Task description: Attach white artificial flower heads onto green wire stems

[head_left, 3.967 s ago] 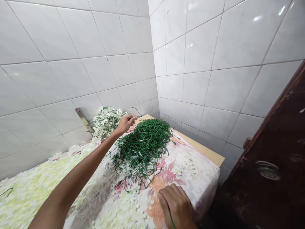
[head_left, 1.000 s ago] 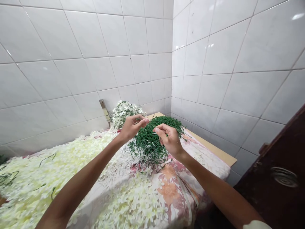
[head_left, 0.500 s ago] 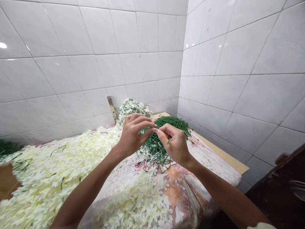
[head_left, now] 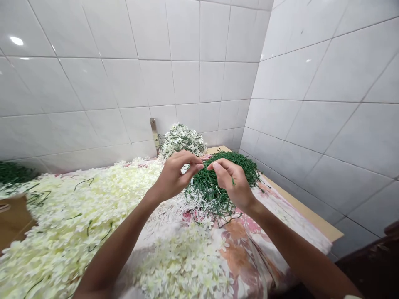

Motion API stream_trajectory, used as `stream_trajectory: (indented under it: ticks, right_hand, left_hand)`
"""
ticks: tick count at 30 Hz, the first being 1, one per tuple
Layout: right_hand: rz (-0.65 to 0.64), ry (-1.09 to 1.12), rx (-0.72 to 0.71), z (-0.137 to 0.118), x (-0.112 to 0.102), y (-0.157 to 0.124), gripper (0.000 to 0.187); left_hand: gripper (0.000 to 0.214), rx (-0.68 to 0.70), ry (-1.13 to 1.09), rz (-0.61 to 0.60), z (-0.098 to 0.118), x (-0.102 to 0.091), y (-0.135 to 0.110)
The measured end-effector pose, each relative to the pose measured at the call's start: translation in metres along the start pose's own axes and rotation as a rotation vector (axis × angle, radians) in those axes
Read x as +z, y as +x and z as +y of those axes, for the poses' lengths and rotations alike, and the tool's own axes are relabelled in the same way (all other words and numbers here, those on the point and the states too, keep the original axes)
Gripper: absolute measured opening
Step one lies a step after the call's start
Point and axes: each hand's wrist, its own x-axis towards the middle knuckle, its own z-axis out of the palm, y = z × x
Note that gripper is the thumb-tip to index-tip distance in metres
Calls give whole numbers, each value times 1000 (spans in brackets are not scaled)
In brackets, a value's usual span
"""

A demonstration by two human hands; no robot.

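Observation:
My left hand (head_left: 173,176) and my right hand (head_left: 232,182) meet fingertip to fingertip above a mound of thin green plastic stems (head_left: 224,178). Both hands are pinched. A short green stem (head_left: 232,181) sticks out below the fingers of my right hand. What my left fingers pinch is too small to name. Small white artificial flowers (head_left: 187,265) lie scattered on the floral cloth (head_left: 246,253) below my arms.
A wide heap of pale yellow-white flowers (head_left: 65,216) covers the left of the table. A bunch of finished white flower sprigs (head_left: 183,139) leans by a metal bracket (head_left: 154,129) at the tiled wall. More green stems (head_left: 12,172) lie far left. The wooden table edge (head_left: 308,216) runs along the right.
Four seconds ago my left hand reached to the far stems and my right rested near the edge. Both hands have since come together over the green mound, and the view has swung left.

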Motion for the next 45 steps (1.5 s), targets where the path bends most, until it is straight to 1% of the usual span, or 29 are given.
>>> stream_trajectory:
  ticks: [2,4,7,10,13,15,17,20,22,24,27,29,32,37,39,42,44,45]
  right_hand:
    - [-88,-22,43,6,-2,4,33]
    - [-143,-53,55,11,-2,7,35]
    - [-152,-77,51,14,1,8,38]
    - [-163,-84,51,11,6,10,46]
    - [-170,-16,101,6,12,16,48]
    - [-174,63,155,3,17,22,45]
    - [-167,98,167,0,22,28,44]
    - [-139,46,77,-6,28,35,47]
    - [-149,-5,7,-10,31,39,47]
    - [-217,-33,-14,-13,31,41,46]
    - [-308,-1,-7,-15,30,42,45]
    - [-332,59,-9,-14,29,42,45]
    - [-349,131,1,-8,30,42,46]
    - [-308,237,38,2,34,45,48]
    - [-301,300,89,3,35,49,50]
    - [-274,365,163,4,34,55,52]
    - [-257,359,134,7,32,59,50]
    - [-263,348,103,10,31,60,47]
  left_hand:
    - [12,-9,-57,-105,-6,4,2]
    - [14,-12,-82,-186,-9,10,2]
    - [17,-28,-8,-202,-11,19,0]
    - [18,-46,120,-216,-10,23,-3]
    - [18,-37,210,-180,-11,20,-4]
    - [21,-52,152,-146,-13,19,-3]
    - [24,-86,20,-107,-17,17,-2]
    - [28,-135,-172,-62,-22,12,0]
    - [32,-161,-262,-77,-26,6,-1]
    - [36,-195,-312,-115,-27,-2,-3]
    - [42,-270,-338,-150,-27,-9,-5]
    - [44,-306,-383,-140,-25,-9,-5]
    - [44,-351,-486,-118,-23,-2,-4]
    - [39,-498,-583,-100,-24,5,0]
    - [35,-505,-660,-67,-26,5,2]
    - [35,-428,-765,-12,-26,5,4]
    - [34,-372,-722,12,-25,4,5]
    - [34,-365,-645,19,-23,4,5]
